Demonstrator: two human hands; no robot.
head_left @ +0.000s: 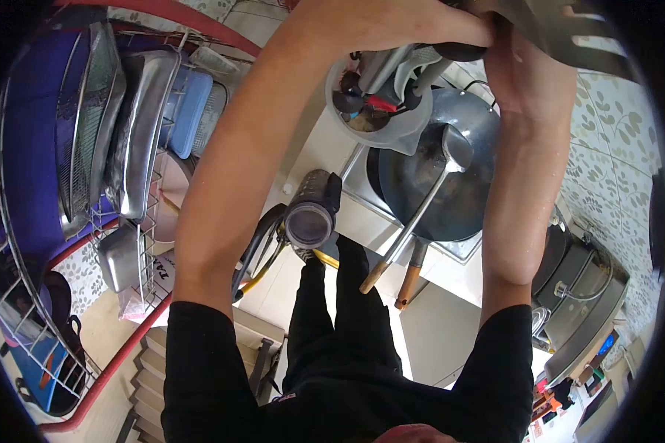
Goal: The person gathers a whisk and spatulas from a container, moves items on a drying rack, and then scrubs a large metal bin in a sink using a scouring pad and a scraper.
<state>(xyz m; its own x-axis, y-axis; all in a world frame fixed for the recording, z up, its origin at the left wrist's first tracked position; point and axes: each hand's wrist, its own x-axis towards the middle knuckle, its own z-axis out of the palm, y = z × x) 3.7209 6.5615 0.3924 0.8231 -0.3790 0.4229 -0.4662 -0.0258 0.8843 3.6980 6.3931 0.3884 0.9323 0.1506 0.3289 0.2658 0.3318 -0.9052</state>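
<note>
Both my arms reach up to the top of the head view, where the hands come together. My left hand [462, 26] shows only its edge near the wrist, and its fingers are hidden. My right hand [521, 70] is raised beside it, its fingers covered by a dark slotted turner [550, 33] close to the camera. Whether either hand grips the turner cannot be made out. Below them is a grey pitcher [406, 139] full of utensils. A wok [458, 210] sits on the stove with a long-handled wok ladle [421, 207] lying across it.
A dark bottle or cup [310, 218] stands near the counter's front edge. To the left, a wire rack [11, 214] holds metal trays [144, 125] and a blue-lidded container [188, 111]. A large grey appliance or pot [587, 306] is at right. Patterned tiles [613, 140] cover the wall.
</note>
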